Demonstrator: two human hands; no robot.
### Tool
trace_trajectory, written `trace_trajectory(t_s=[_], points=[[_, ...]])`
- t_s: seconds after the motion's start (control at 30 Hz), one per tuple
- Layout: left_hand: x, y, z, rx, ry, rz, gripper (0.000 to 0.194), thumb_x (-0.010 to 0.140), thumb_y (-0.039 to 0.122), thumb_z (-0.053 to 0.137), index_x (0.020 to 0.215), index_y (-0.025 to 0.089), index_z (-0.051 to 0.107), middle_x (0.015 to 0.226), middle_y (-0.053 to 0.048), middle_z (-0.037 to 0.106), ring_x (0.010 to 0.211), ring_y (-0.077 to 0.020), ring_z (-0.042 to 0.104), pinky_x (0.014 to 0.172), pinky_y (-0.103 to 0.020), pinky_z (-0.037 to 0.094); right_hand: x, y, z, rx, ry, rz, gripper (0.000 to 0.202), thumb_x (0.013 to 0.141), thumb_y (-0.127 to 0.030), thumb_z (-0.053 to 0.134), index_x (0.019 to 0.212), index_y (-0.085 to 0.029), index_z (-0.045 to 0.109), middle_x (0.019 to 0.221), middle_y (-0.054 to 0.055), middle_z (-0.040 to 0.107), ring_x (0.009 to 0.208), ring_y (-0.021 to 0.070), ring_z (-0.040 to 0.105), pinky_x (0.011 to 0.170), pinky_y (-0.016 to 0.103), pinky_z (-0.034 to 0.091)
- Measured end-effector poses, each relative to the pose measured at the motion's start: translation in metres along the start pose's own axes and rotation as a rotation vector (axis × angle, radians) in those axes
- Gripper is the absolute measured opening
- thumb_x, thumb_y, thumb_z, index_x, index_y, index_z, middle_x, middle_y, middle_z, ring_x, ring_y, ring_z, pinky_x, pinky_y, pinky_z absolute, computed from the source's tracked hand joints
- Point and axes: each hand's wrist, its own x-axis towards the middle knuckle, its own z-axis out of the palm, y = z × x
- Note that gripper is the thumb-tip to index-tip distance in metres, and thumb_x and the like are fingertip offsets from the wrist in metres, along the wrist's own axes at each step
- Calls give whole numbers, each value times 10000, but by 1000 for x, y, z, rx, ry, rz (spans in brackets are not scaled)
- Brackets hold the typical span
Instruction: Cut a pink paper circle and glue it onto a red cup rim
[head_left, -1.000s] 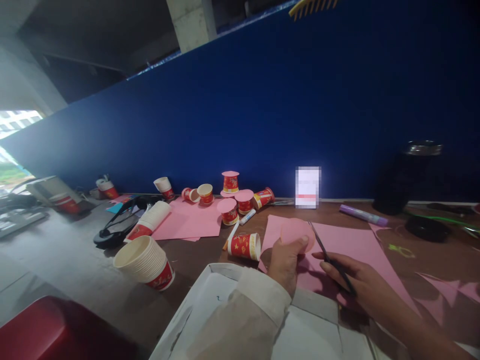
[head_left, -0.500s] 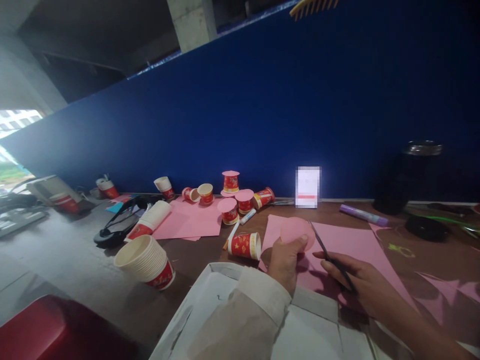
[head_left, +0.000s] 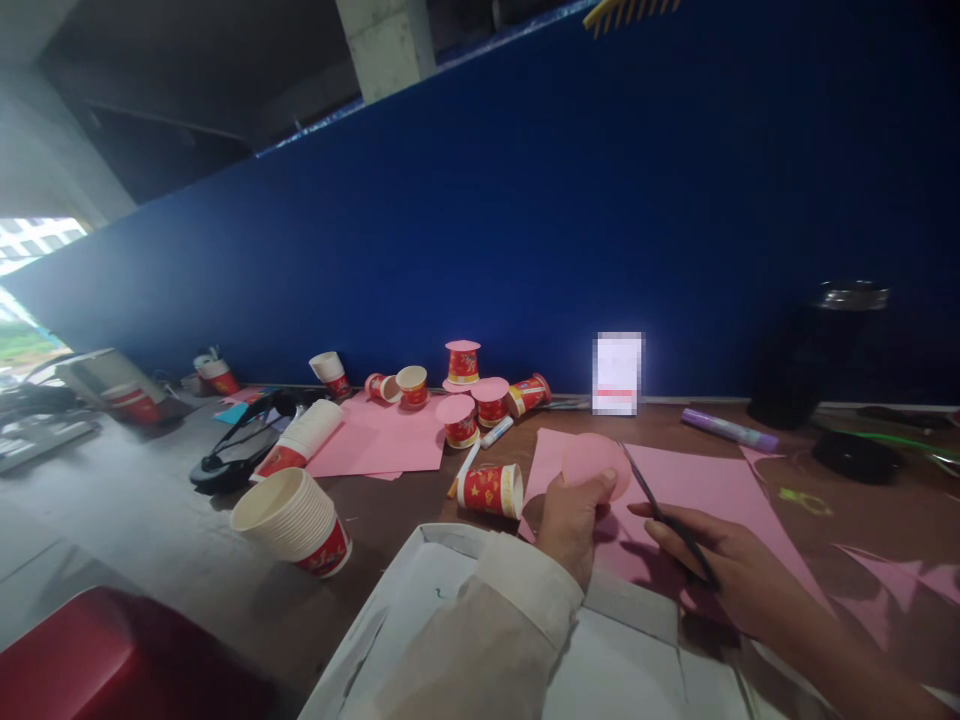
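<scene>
My left hand [head_left: 568,525] pinches a round pink paper disc [head_left: 590,462] between thumb and fingers. Black-handled scissors [head_left: 651,498] are gripped in my right hand [head_left: 720,560], their blades pointing up and away at the right edge of the disc. Whether the blades are parted is hard to make out. Beneath both hands lies a larger pink paper sheet [head_left: 697,478]. A red paper cup [head_left: 487,490] rests on its side just left of my left hand. Past it, several red cups [head_left: 459,425] stand with pink discs on them, one cup stacked on top.
A nested stack of paper cups [head_left: 292,520] leans at left, near dark headphones [head_left: 225,465]. A white box [head_left: 420,600] lies under my left sleeve. Pink scraps [head_left: 885,585] and a purple tube [head_left: 727,430] are at right. A blue partition [head_left: 480,220] stands behind the table.
Almost nothing differs. The whole view has shifted very slightly, and both hands keep the same hold on the disc and the scissors.
</scene>
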Motion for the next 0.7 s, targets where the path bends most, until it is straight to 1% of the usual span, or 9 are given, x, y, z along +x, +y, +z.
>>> trace_trajectory(t_s=[0.1,0.17,0.27,0.33,0.5,0.63,0.7], points=[[0,1,0,7,0,-5,496,488,441,887,792,155,621,622,42,495,536,-83,398,490,-249,321,1,-3,-2,-31,-68,67,398,744,-480,740,1010,-193,815,789,98,776,526,213,688,445,289,556],[0,1,0,1,1,3,504,476,443,895,777,155,612,619,43,494,533,-79,397,497,-247,320,3,-5,-4,-45,-111,90,397,739,-477,744,1005,-191,817,783,101,772,606,243,725,505,304,591],[-1,1,0,-16,-4,24,499,471,445,901,746,157,599,613,40,497,529,-75,395,505,-244,316,3,-7,-3,-20,-119,63,361,728,-445,743,976,-194,822,733,92,754,728,282,754,603,341,628],[-1,2,0,-20,-4,26,492,473,444,898,734,159,594,608,42,491,529,-74,389,505,-243,311,1,-7,-2,14,-109,55,329,728,-430,733,950,-205,822,747,88,756,799,296,760,652,366,639],[-1,3,0,4,15,6,489,471,435,887,758,152,610,638,31,508,552,-80,410,506,-242,305,1,-9,-4,30,-124,61,223,702,-396,758,810,-209,817,839,109,778,869,319,763,690,370,642],[0,4,0,10,10,16,482,470,438,883,744,152,609,640,29,507,563,-78,402,529,-242,313,4,-12,-7,-21,-128,31,268,661,-378,792,855,-196,827,941,128,791,895,346,764,673,370,642],[2,3,-1,20,6,20,478,479,450,876,745,154,610,629,34,493,556,-79,393,529,-247,308,1,-12,-5,-41,-66,-26,257,659,-368,782,849,-200,828,977,136,788,902,354,762,650,369,641]])
